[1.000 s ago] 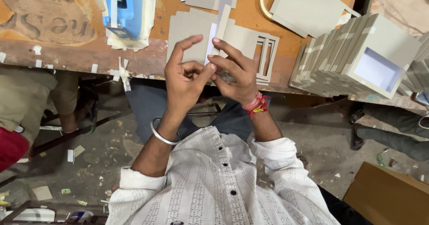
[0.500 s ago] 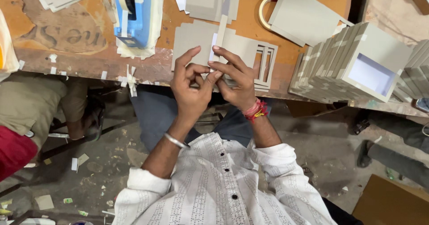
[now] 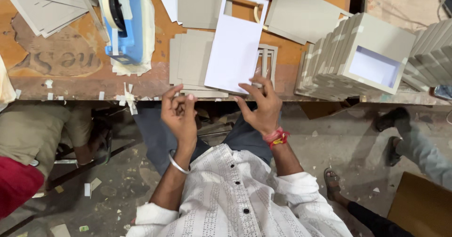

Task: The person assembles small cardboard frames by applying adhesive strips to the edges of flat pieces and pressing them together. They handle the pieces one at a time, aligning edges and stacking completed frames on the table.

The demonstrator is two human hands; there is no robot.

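Nearest the camera, the person wears a white patterned shirt point(image 3: 240, 199) with dark buttons.

The left hand point(image 3: 180, 114) is raised in front of the bench edge, a silver bangle point(image 3: 178, 164) on the wrist. Its fingers are curled inward with thumb and forefinger tips drawn close together; whether anything is pinched between them cannot be told.

The right hand point(image 3: 263, 107) has a red thread band point(image 3: 277, 137) at the wrist. Its fingers are spread, and the fingertips touch the lower edge of a white card point(image 3: 234, 48); it is a light touch, not a closed grip.

The white card lies tilted on the bench point(image 3: 70, 84), over a low stack of grey boards point(image 3: 190, 58). Its far end has a rectangular cut-out. A grey frame piece point(image 3: 267, 60) shows just right of it.

Further left stands a blue tape dispenser point(image 3: 122, 25) on white paper, with bits of tape stuck along the bench edge. More grey sheets point(image 3: 42, 6) lie at the far left corner.

To the right, a row of grey box frames point(image 3: 358, 53) stands on edge, the front one showing a white inner panel.

Other people's legs and feet show on the floor at both sides.
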